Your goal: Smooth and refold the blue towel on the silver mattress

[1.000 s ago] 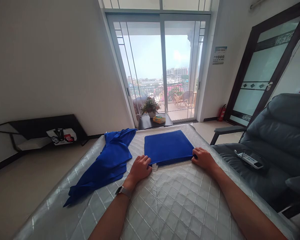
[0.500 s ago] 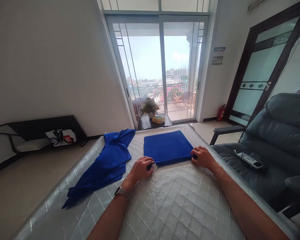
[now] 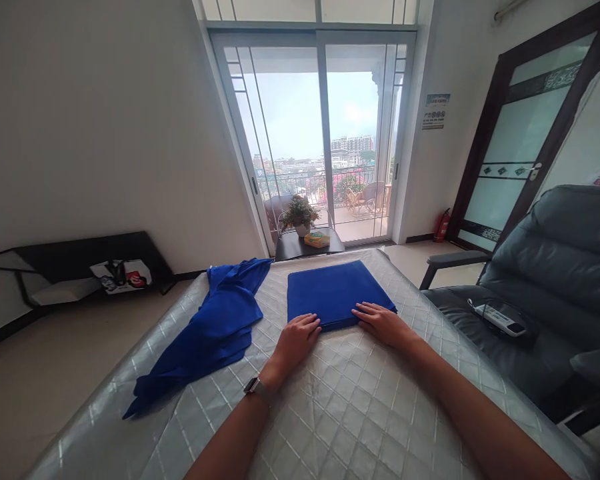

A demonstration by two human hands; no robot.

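A blue cloth (image 3: 335,287), folded into a flat rectangle, lies on the quilted silver-grey mattress (image 3: 350,413). My left hand (image 3: 300,337) rests on its near left corner with the fingers stretched out. On the near edge, toward the right, my right hand (image 3: 383,323) lies flat with its fingers extended. Neither hand grips the fabric. Left of my hands is a second blue cloth (image 3: 205,333), loose and crumpled, near the mattress's left side. Its exact kind is hard to make out.
Beyond the mattress stands a small dark table (image 3: 290,248) with a potted plant (image 3: 301,215) and a tissue pack (image 3: 317,239). At right is a black armchair (image 3: 555,267) holding a white device with a cord (image 3: 503,320). A black rack (image 3: 100,253) lines the left wall.
Both hands have let go of the folded cloth's near corners and now lie flat on it. My right hand has shifted left. The white tag by my left hand is out of sight.
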